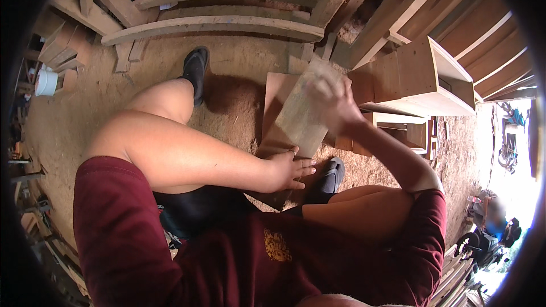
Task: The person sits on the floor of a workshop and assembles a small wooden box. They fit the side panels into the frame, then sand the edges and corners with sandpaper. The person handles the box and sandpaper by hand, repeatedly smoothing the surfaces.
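Note:
A flat pale wooden board (298, 115) slants between my knees, its far end toward the wooden box pieces. My left hand (290, 171) lies on the near end of this board, fingers spread and stretched over its surface. Upon the far half of the board is my right hand (336, 102), smeared by motion. Its fingers look bent against the wood, but whether anything is under them I cannot make out. Beneath the pale board, a browner wooden panel (275, 98) shows along the left side.
Box-like wooden pieces (406, 79) stand right of the board, with a smaller open wooden box (398, 131) below. Long wooden beams (216, 24) cross the far side. A white container (45, 82) is at far left. Motorcycles (483, 244) and a blurred person (496, 216) appear at right.

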{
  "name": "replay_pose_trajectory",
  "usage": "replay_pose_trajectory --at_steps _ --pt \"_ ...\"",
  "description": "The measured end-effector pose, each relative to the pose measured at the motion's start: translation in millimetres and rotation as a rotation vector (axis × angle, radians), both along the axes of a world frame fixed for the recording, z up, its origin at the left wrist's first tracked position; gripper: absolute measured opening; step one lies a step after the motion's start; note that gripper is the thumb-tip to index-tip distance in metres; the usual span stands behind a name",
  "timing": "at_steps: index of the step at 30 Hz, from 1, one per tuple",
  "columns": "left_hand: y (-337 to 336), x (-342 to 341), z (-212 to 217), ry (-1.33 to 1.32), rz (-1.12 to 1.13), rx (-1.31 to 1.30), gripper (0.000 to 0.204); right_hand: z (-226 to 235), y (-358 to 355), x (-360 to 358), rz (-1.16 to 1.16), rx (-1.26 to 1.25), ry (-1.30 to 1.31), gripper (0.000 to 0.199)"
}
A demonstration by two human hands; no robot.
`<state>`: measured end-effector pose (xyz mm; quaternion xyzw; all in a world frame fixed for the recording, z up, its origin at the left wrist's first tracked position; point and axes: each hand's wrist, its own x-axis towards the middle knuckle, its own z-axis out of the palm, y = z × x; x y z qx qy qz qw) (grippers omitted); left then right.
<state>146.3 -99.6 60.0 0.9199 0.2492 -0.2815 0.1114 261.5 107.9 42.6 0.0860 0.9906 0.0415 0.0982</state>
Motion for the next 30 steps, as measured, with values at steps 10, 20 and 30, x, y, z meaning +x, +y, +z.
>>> replay_pose_trajectory --at_steps 10,20,30 --pt "-10 8 0 0.064 -0.029 -0.003 0.072 12 -4 -18 -0.016 0.125 -0.019 0.062" --pt "-10 -2 10 0.041 -0.003 -0.082 0.077 34 -33 -27 0.106 0.128 -0.121 0.059" --pt "-9 -2 -11 -0.02 -0.01 -0.028 0.077 8 -33 -10 0.251 -0.166 -0.006 0.062"
